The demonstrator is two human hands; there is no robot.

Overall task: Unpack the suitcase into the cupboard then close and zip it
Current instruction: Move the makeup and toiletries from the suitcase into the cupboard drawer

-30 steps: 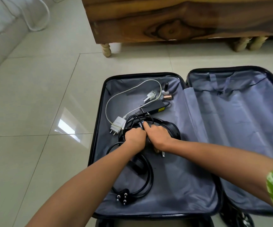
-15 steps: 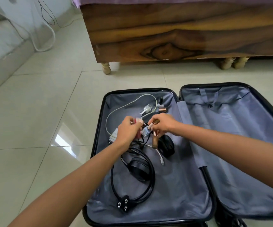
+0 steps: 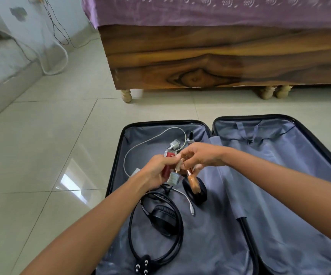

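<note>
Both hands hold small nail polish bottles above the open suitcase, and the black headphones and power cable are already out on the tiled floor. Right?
Not quite. The head view shows the black headphones and power cable lying inside the open suitcase, not on the tiled floor. The left hand and right hand do hold small nail polish bottles.

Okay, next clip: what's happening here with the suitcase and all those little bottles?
A person is bent over an open suitcase on the floor, gathering small nail-polish bottles. The left hand holds a red bottle and a pale grey one; the right hand pinches an orange bottle by its cap. Headphones, a black power cord, a white cable and two more bottles lie in the left half. The right half looks empty.
</note>
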